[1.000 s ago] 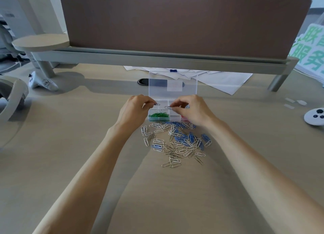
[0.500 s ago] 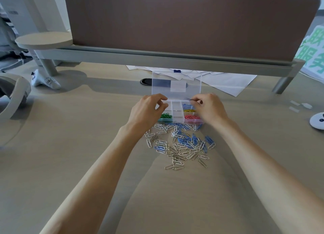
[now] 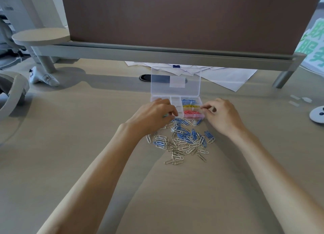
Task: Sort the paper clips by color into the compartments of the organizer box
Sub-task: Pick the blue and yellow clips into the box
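So the clear organizer box (image 3: 175, 100) sits on the counter (image 3: 87, 128) with its lid (image 3: 175, 81) standing open at the far side. The right-hand column is sorted: blue clips (image 3: 188, 100) at the back, yellow clips (image 3: 190, 106) in the middle, pink clips (image 3: 192, 113) nearest. The middle column looks pale, and I can't make out anything in it. The left column is mostly hidden.

The loose pile of paper clips (image 3: 184, 141), a mix of blue, white and silver, lies on the counter right up against the near edge of the box.

The left hand (image 3: 154, 116) is draped over the front-left corner of the box with its fingers curled down toward the pile. Honestly, I can't tell if it has hold of a clip. The right hand (image 3: 222, 114) is just beside the right wall of the box with its fingers curled and fingertips (image 3: 204, 108) drawn together. Whether there's a clip pinched in there is too small to see.

Some white papers (image 3: 228, 76) lie behind the box, under a brown divider panel (image 3: 175, 20).
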{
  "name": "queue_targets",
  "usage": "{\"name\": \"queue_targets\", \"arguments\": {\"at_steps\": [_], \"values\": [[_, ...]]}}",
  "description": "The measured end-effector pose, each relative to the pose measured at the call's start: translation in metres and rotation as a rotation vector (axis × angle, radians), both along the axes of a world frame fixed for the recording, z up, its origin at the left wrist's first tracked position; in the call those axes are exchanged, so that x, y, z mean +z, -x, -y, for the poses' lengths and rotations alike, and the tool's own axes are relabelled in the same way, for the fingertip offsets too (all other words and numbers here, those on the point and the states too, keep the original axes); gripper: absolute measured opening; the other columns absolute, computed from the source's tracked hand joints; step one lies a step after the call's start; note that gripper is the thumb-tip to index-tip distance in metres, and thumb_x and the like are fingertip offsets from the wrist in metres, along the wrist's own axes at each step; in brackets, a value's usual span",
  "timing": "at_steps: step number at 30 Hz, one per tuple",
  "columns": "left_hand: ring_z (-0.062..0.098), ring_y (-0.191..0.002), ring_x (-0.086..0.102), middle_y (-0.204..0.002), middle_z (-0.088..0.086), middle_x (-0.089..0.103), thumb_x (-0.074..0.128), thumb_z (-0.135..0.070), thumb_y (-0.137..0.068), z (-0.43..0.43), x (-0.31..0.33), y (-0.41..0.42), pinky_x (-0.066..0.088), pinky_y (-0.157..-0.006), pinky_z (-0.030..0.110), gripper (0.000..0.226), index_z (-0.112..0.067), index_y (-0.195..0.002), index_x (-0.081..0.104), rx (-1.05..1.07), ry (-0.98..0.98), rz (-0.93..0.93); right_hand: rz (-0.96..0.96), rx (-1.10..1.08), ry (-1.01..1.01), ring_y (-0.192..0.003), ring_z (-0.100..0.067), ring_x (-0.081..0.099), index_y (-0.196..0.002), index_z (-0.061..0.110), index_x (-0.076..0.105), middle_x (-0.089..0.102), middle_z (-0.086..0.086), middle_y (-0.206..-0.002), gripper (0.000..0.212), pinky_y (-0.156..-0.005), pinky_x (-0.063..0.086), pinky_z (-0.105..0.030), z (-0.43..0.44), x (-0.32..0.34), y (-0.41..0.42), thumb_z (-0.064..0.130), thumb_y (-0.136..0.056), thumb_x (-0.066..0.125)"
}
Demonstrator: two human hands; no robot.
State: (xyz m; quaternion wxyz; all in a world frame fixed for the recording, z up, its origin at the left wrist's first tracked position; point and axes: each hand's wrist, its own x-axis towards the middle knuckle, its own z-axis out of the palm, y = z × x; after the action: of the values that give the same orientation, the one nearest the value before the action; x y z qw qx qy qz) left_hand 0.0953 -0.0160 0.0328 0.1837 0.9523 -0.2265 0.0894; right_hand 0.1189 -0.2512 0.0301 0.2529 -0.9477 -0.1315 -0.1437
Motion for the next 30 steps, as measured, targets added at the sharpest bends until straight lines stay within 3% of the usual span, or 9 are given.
{"name": "queue_targets", "arguments": {"at_steps": [3, 6, 10, 15, 20, 25, 30], "values": [[0.007, -0.099, 0.049, -0.103, -0.012, 0.057, 0.058, -0.031, -0.094, 0.010, 0.002, 0.003, 0.047, -0.072, 0.028, 0.017, -0.028, -0.108, 0.067, -0.052, -0.020, 0.018, -0.232, -0.050, 0.036, -0.075, -0.015, 0.063, -0.088, 0.024, 0.074, 0.071, 0.004, -0.084, 0.009, -0.069, 0.047, -0.028, 0.019, 0.004, 0.021, 0.030, -0.086, 0.068], [0.007, -0.097, 0.054, -0.102, -0.013, 0.060, 0.059, -0.033, -0.093, 0.012, 0.004, 0.004, 0.047, -0.079, 0.025, 0.018, -0.030, -0.110, 0.066, -0.080, -0.045, -0.079, -0.344, -0.111, 0.105, -0.073, -0.015, 0.065, -0.078, 0.023, 0.072, 0.070, 0.007, -0.076, 0.020, -0.067, 0.052, -0.030, 0.025, 0.004, 0.033, 0.043, -0.080, 0.072], [0.005, -0.095, 0.055, -0.097, -0.017, 0.058, 0.063, -0.037, -0.090, 0.008, 0.005, 0.005, 0.043, -0.079, 0.022, 0.019, -0.033, -0.108, 0.067, -0.064, -0.062, -0.206, -0.341, -0.101, 0.103, -0.070, -0.011, 0.061, -0.073, 0.024, 0.070, 0.066, 0.010, -0.070, 0.019, -0.057, 0.041, -0.025, 0.018, 0.004, 0.043, 0.041, -0.074, 0.077], [0.004, -0.094, 0.054, -0.094, -0.018, 0.059, 0.067, -0.038, -0.087, 0.008, 0.005, 0.007, 0.044, -0.080, 0.024, 0.020, -0.032, -0.106, 0.069, -0.065, -0.040, -0.248, -0.323, -0.037, 0.089, -0.075, -0.017, 0.059, -0.080, 0.020, 0.068, 0.064, 0.005, -0.077, 0.012, -0.061, 0.038, -0.026, 0.014, -0.001, 0.045, 0.032, -0.083, 0.071], [0.007, -0.093, 0.057, -0.096, -0.014, 0.062, 0.066, -0.029, -0.089, 0.007, 0.007, 0.008, 0.050, -0.083, 0.030, 0.012, -0.028, -0.101, 0.069, -0.044, -0.056, -0.254, -0.227, 0.079, 0.126, -0.082, -0.013, 0.049, -0.088, 0.015, 0.064, 0.051, 0.007, -0.084, 0.010, -0.069, 0.032, -0.024, 0.016, -0.008, 0.048, 0.025, -0.090, 0.064], [0.009, -0.091, 0.060, -0.096, -0.014, 0.063, 0.063, -0.025, -0.089, 0.000, 0.012, 0.007, 0.053, -0.078, 0.034, 0.012, -0.029, -0.099, 0.069, 0.018, -0.134, -0.208, -0.190, 0.085, 0.107, -0.083, -0.016, 0.054, -0.086, 0.015, 0.066, 0.056, 0.006, -0.083, 0.006, -0.073, 0.041, -0.029, 0.015, -0.009, 0.049, 0.021, -0.089, 0.065], [0.004, -0.094, 0.051, -0.094, -0.019, 0.059, 0.065, -0.038, -0.088, 0.009, 0.011, 0.008, 0.048, -0.083, 0.029, 0.018, -0.034, -0.105, 0.067, -0.079, -0.067, -0.229, -0.168, 0.073, -0.005, -0.074, -0.013, 0.056, -0.078, 0.019, 0.069, 0.060, 0.012, -0.073, 0.006, -0.068, 0.042, -0.029, 0.016, -0.007, 0.051, 0.020, -0.083, 0.073]]}}
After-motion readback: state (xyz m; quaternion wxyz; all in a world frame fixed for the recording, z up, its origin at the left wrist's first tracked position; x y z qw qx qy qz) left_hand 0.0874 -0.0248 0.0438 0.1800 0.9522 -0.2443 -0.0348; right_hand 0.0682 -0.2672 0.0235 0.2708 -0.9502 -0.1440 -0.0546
